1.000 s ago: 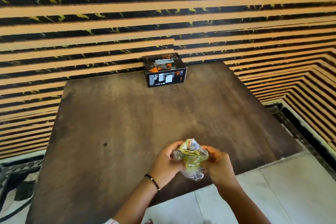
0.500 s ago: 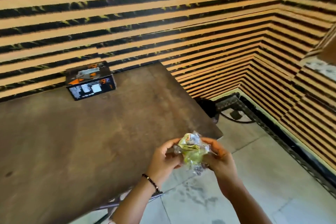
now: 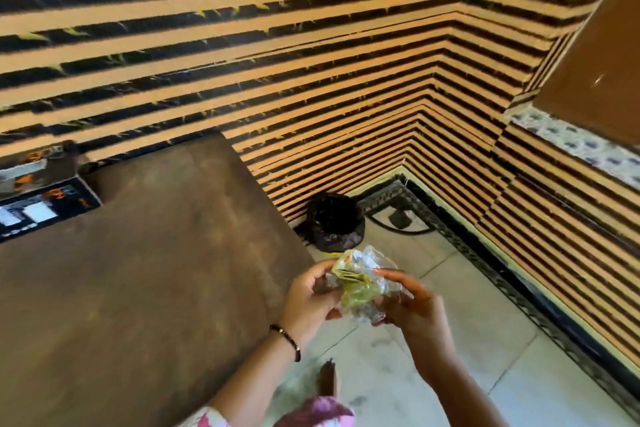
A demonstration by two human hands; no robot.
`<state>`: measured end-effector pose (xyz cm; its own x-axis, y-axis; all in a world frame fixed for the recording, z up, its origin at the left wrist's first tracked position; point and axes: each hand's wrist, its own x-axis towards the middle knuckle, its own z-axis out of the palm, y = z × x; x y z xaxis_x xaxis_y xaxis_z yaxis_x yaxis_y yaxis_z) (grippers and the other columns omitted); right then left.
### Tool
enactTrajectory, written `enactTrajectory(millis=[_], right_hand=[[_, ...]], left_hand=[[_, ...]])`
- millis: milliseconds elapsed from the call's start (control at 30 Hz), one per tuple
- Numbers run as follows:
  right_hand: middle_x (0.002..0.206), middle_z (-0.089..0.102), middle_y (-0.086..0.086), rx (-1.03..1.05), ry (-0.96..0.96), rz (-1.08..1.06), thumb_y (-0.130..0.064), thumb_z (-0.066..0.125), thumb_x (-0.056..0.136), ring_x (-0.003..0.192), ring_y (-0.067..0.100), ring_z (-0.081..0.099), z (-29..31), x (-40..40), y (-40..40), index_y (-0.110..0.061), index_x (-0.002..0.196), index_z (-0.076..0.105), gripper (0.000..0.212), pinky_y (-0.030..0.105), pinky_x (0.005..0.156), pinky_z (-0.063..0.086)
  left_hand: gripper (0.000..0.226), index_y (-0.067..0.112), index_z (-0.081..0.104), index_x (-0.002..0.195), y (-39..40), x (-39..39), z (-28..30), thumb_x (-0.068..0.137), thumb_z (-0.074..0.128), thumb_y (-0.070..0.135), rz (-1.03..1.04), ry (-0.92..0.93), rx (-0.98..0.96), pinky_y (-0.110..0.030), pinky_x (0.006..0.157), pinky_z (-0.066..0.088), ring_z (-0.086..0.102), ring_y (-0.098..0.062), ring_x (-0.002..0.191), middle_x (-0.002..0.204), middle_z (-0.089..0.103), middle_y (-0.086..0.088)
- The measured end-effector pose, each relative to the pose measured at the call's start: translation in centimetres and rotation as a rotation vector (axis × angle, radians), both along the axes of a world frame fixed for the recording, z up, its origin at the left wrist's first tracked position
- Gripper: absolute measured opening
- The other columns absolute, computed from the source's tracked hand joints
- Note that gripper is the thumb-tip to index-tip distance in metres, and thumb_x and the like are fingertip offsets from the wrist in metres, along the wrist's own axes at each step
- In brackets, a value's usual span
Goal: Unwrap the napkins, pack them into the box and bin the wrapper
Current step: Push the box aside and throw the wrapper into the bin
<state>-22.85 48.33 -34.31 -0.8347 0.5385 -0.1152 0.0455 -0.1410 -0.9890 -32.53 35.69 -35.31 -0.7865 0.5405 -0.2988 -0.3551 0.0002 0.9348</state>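
Now the wrapper is held by both hands over the floor, just past the right edge of the table. The left hand is closed on its left side and the right hand is closed on its right side. To be binned well, the wrapper should be squeezed small and dropped right over the bin, which is near, on the far side. The wrapper looks crinkly, clear and shiny, with yellow-green parts. The box is seen far left on the table.
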Motion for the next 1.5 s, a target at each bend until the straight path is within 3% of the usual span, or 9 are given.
enactTrajectory(millis=[100,200,433,667,833,1000,1133,1267,1500], right_hand=[[0.103,0.07,0.011,0.068,-0.008,0.005,0.019,0.06,0.076,0.074,0.031,0.066,0.3,-4.2,4.8,-0.017,0.091,0.072,0.041,0.041,0.058,0.056],[0.092,0.073,0.004,0.048,-0.029,0.006,0.019,0.058,0.077,0.07,0.022,0.067,0.9,-8.1,9.3,-0.018,0.09,0.071,0.041,0.033,0.053,0.054],[0.097,0.071,0.007,0.008,-0.082,0.017,0.009,0.061,0.078,0.074,0.023,0.067,1.0,-15.3,19.2,-0.011,0.098,0.069,0.029,0.035,0.057,0.055],[0.11,0.067,0.02,-0.071,-0.234,0.118,0.005,0.063,0.081,0.086,0.034,0.065,-4.1,-22.3,27.7,-0.008,0.113,0.064,0.035,0.039,0.063,0.053],[0.118,0.063,0.013,-0.04,-0.335,0.328,0.005,0.063,0.08,0.095,0.03,0.066,-6.7,-29.1,35.0,-0.013,0.117,0.061,0.041,0.038,0.067,0.059],[0.116,0.059,0.006,0.013,-0.393,0.45,0.003,0.067,0.077,0.089,0.02,0.063,-10.0,-34.9,40.7,-0.018,0.121,0.055,0.051,0.021,0.05,0.051],[0.121,0.054,0.007,0.276,-0.469,0.481,0.002,0.065,0.08,0.099,0.028,0.061,-15.1,-38.6,42.7,-0.033,0.114,0.052,0.051,0.035,0.064,0.055],[0.125,0.048,0.01,0.843,-0.248,0.549,0.002,0.066,0.078,0.109,0.022,0.054,-19.9,-41.5,42.6,-0.021,0.122,0.056,0.05,0.019,0.082,0.048],[0.128,0.046,0.015,1.021,-0.201,0.689,0.003,0.053,0.082,0.114,0.025,0.048,-35.0,-48.4,40.8,-0.021,0.117,0.059,0.043,0.025,0.085,0.049]], left_hand=[[0.034,0.012,0.06,0.104,4.4,-4.2,-1.2,0.077,0.066,-0.006,-0.012,-0.06,0.067,-0.022,0.049,0.048,0.058,-0.013,0.066,0.102,0.062,-0.01],[0.035,0.009,0.057,0.108,8.7,-8.2,-1.6,0.078,0.063,-0.008,-0.004,-0.097,0.094,-0.018,0.049,0.042,0.056,-0.007,0.061,0.101,0.062,-0.01],[0.017,0.024,0.055,0.104,16.9,-14.8,-2.1,0.092,0.052,0.013,0.042,-0.079,0.036,-0.042,0.089,0.049,0.059,-0.021,0.1,0.111,0.061,-0.005],[0.014,0.014,0.055,0.104,21.2,-19.1,-6.3,0.095,0.045,0.011,0.35,-0.15,-0.085,-0.03,0.075,0.044,0.058,-0.019,0.095,0.103,0.062,-0.003],[0.011,0.026,0.063,0.081,26.1,-21.1,-10.5,0.072,0.063,0.031,0.484,-0.016,-0.373,-0.038,0.079,0.044,0.059,-0.022,0.085,0.091,0.065,-0.003],[0.028,0.014,0.058,0.114,30.6,-23.3,-14.0,0.087,0.057,0.014,0.324,0.167,-0.791,-0.022,0.088,0.041,0.057,-0.02,0.106,0.117,0.058,-0.003],[0.038,0.015,0.05,0.124,32.6,-26.3,-17.2,0.087,0.055,0.018,0.248,0.189,-0.98,-0.031,0.096,0.043,0.051,-0.024,0.115,0.129,0.051,-0.004],[0.045,0.014,0.043,0.131,34.1,-29.0,-21.9,0.088,0.049,0.026,0.111,0.155,-1.064,-0.031,0.105,0.036,0.043,-0.023,0.126,0.137,0.045,-0.005],[0.06,0.016,0.017,0.146,36.4,-35.4,-35.3,0.093,0.041,0.03,-0.145,0.14,-1.171,-0.033,0.116,0.015,0.016,-0.02,0.142,0.155,0.019,-0.003]])
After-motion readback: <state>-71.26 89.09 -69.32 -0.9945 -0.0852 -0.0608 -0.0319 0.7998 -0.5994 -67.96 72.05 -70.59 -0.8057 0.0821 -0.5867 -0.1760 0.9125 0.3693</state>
